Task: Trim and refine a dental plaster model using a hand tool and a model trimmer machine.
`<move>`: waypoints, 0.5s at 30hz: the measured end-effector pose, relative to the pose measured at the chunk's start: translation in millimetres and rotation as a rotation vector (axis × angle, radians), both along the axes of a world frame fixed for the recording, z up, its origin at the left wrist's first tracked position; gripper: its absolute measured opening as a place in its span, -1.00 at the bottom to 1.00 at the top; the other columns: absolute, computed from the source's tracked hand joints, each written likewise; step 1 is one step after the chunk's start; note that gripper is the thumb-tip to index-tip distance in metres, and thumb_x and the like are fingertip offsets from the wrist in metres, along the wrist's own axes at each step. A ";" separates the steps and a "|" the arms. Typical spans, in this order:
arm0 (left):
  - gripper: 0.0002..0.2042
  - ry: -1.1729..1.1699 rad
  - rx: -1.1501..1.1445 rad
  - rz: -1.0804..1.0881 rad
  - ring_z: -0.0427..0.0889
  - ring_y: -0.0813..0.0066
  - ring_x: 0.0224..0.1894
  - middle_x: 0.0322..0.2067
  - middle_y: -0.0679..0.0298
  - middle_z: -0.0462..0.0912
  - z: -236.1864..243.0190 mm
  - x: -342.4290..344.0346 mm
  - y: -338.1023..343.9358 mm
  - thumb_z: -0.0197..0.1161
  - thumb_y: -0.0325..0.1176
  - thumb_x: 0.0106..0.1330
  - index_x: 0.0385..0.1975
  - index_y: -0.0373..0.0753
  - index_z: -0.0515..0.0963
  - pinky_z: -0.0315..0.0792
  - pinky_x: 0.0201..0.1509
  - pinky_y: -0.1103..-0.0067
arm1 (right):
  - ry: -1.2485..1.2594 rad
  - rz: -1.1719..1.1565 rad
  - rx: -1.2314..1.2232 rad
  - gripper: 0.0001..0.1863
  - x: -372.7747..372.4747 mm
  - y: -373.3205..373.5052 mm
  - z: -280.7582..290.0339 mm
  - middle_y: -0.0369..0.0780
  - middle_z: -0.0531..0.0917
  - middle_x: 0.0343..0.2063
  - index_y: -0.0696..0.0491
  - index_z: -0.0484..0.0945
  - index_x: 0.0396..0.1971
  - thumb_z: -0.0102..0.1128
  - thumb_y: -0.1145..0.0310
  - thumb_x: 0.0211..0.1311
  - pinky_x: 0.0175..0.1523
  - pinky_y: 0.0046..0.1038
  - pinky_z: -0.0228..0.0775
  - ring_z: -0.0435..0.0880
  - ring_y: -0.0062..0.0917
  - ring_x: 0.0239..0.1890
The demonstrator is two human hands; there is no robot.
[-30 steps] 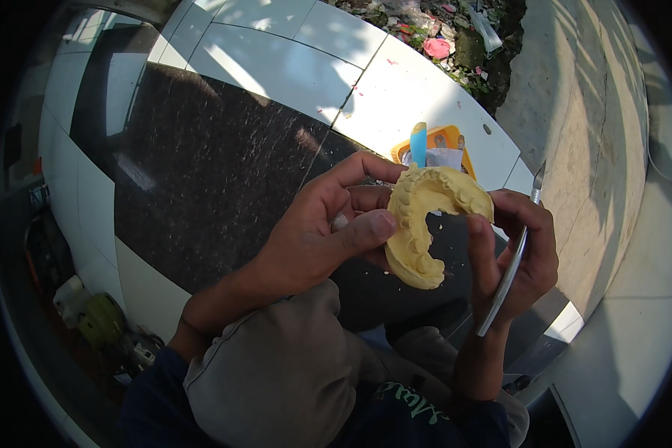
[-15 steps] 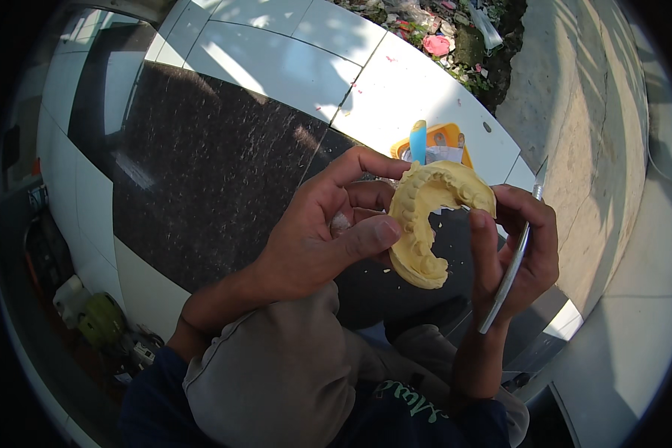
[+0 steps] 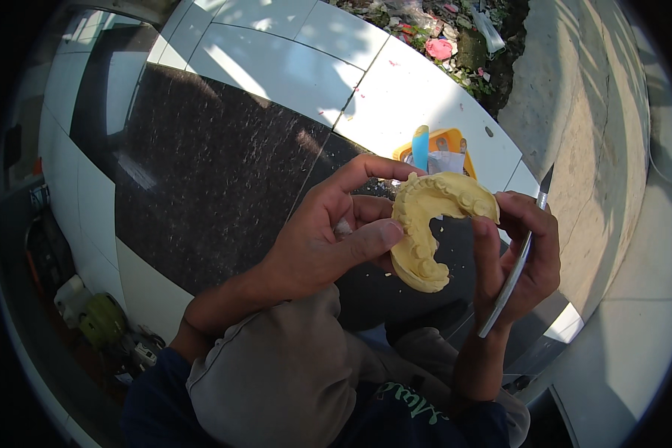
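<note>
Tiled floor (image 3: 224, 172) below plaster teeth model (image 3: 417, 237). Left hand (image 3: 313, 233): fingers grasping its left side. Right hand (image 3: 534, 278): fingers pinching its right end, knife (image 3: 509, 283) also held. Best: light grip, blade pointing away from model.

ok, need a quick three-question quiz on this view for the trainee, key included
1. Which hand holds the metal-handled knife along with the yellow dental cast?
2. True or false: the cast is touched by one hand only.
3. What colour is the tray beyond the cast? A green, B yellow, C pink.

Key:
1. The right hand.
2. False; the left hand holds it too.
3. B.
</note>
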State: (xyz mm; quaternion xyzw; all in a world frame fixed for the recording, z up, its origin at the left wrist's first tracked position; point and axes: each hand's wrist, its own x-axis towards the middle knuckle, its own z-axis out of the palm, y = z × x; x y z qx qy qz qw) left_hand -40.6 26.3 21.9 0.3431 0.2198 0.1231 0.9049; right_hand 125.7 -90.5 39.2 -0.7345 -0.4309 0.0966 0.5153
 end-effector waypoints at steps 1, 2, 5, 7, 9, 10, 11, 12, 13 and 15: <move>-0.56 0.019 -0.002 -0.003 0.65 0.42 -0.11 -0.14 -0.03 0.60 -0.6 0.3 0.3 0.13 -0.36 0.39 0.18 -0.34 0.17 0.63 -0.11 0.56 | -0.014 0.002 0.008 -0.68 0.7 0.3 0.3 -0.07 0.63 -0.38 0.23 0.57 -0.25 0.44 0.56 -0.07 -0.30 -0.56 0.54 0.67 -0.48 -0.39; -0.56 0.018 -0.002 -0.005 0.65 0.42 -0.11 -0.14 -0.03 0.60 -1.4 0.6 0.4 0.13 -0.36 0.39 0.18 -0.34 0.17 0.63 -0.11 0.56 | -0.019 0.006 -0.003 -0.68 1.3 0.4 0.7 -0.07 0.63 -0.38 0.23 0.57 -0.25 0.44 0.56 -0.07 -0.30 -0.56 0.54 0.67 -0.48 -0.39; -0.57 0.019 0.021 -0.018 0.67 0.39 -0.11 -0.14 -0.05 0.61 -4.3 2.1 0.6 0.12 -0.35 0.40 0.16 -0.36 0.18 0.64 -0.14 0.57 | -0.036 0.017 -0.007 -0.68 2.7 0.3 1.8 -0.07 0.63 -0.40 0.22 0.58 -0.27 0.45 0.56 -0.09 -0.32 -0.56 0.52 0.65 -0.49 -0.41; -0.60 -0.007 0.024 -0.002 0.68 0.33 -0.10 -0.15 -0.06 0.62 -5.8 2.9 0.6 0.07 -0.30 0.43 0.14 -0.36 0.18 0.65 -0.17 0.57 | -0.033 0.017 -0.020 -0.69 2.7 0.2 1.9 -0.07 0.63 -0.40 0.21 0.59 -0.29 0.45 0.56 -0.11 -0.33 -0.57 0.51 0.65 -0.50 -0.40; -0.60 0.005 0.002 -0.008 0.68 0.31 -0.09 -0.14 -0.06 0.61 -6.4 3.3 0.6 0.05 -0.27 0.44 0.13 -0.35 0.19 0.65 -0.17 0.56 | -0.043 0.023 -0.026 -0.69 2.1 0.6 1.2 -0.07 0.63 -0.40 0.21 0.59 -0.29 0.46 0.56 -0.11 -0.34 -0.57 0.50 0.65 -0.50 -0.41; -0.61 0.023 -0.027 -0.013 0.68 0.29 -0.08 -0.13 -0.07 0.61 -6.4 3.4 0.7 0.03 -0.24 0.45 0.12 -0.35 0.19 0.65 -0.17 0.56 | -0.035 0.012 -0.022 -0.68 2.0 1.0 0.7 -0.08 0.63 -0.40 0.21 0.60 -0.29 0.46 0.56 -0.12 -0.35 -0.58 0.50 0.65 -0.50 -0.42; -0.61 0.015 -0.020 -0.015 0.68 0.29 -0.08 -0.13 -0.07 0.61 -6.4 3.4 0.7 0.03 -0.24 0.45 0.12 -0.35 0.19 0.65 -0.17 0.56 | -0.043 0.017 -0.025 -0.68 1.8 1.5 0.0 -0.08 0.63 -0.40 0.21 0.60 -0.29 0.46 0.56 -0.12 -0.35 -0.58 0.50 0.65 -0.50 -0.42; -0.60 0.024 -0.012 -0.011 0.67 0.29 -0.08 -0.12 -0.07 0.60 -6.5 3.4 0.7 0.01 -0.21 0.46 0.12 -0.34 0.19 0.65 -0.18 0.56 | -0.046 0.016 -0.032 -0.68 1.8 1.9 -0.3 -0.08 0.63 -0.40 0.21 0.60 -0.29 0.46 0.56 -0.12 -0.35 -0.58 0.50 0.64 -0.51 -0.42; -0.60 0.035 -0.006 -0.012 0.67 0.28 -0.08 -0.11 -0.07 0.60 -6.8 3.4 0.7 -0.01 -0.19 0.47 0.13 -0.34 0.19 0.65 -0.19 0.56 | -0.049 0.015 -0.015 -0.68 1.9 2.4 -0.8 -0.08 0.63 -0.40 0.21 0.60 -0.29 0.46 0.56 -0.12 -0.35 -0.58 0.50 0.64 -0.51 -0.42; -0.59 0.027 -0.025 -0.007 0.67 0.29 -0.07 -0.11 -0.07 0.59 -8.4 3.3 0.4 -0.04 -0.14 0.47 0.12 -0.33 0.19 0.65 -0.17 0.53 | -0.039 0.016 -0.033 -0.68 2.4 2.8 -0.8 -0.08 0.64 -0.41 0.20 0.60 -0.29 0.47 0.56 -0.13 -0.35 -0.58 0.50 0.64 -0.52 -0.43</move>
